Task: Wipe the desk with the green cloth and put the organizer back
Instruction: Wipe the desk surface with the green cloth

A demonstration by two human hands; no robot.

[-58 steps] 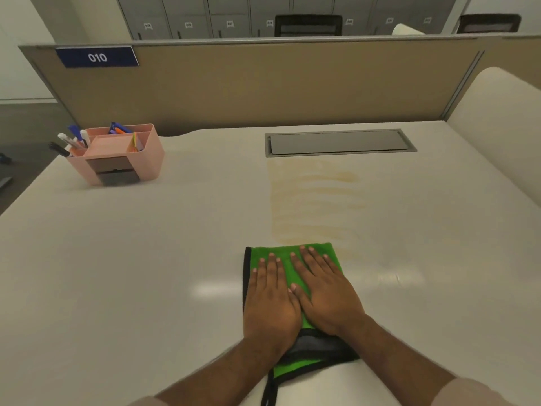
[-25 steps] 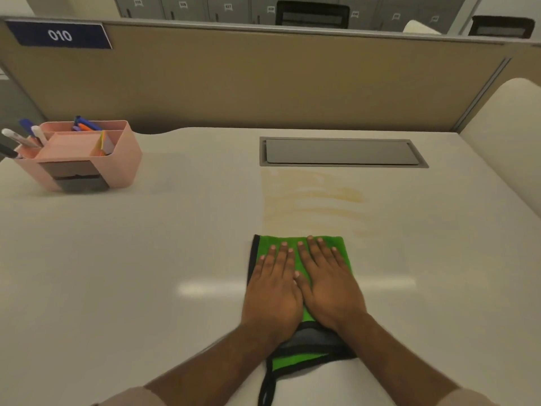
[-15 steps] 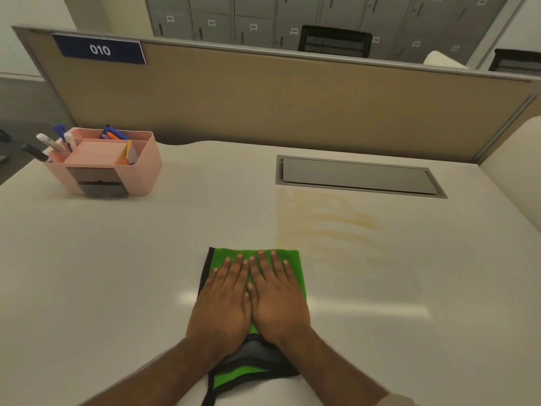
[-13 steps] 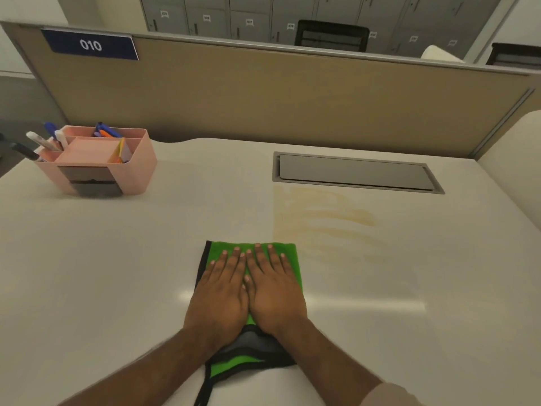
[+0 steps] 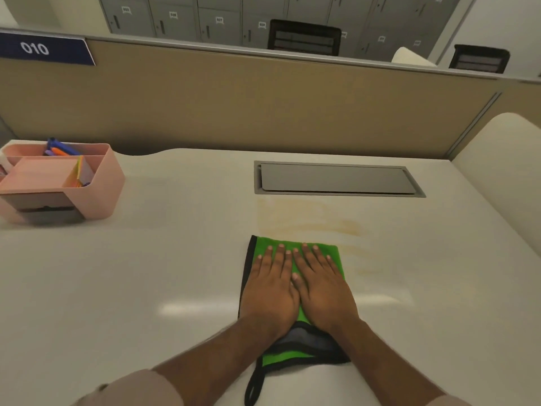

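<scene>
A blue sign [image 5: 44, 49] reading "010" sits on the tan partition [image 5: 263, 104] at ten o'clock. Grey lockers [image 5: 205, 22] behind carry small number tags, too blurred to read. On the pale desk [image 5: 146, 273], the left hand [image 5: 270, 291] and right hand [image 5: 322, 288] lie side by side, fingers flat and extended, pressing the green cloth [image 5: 292, 247] at centre. A yellowish stain [image 5: 307, 221] spreads at twelve o'clock, below a grey cable hatch [image 5: 336, 178]. The pink organizer [image 5: 96, 186], holding pens, stands at nine o'clock.
</scene>
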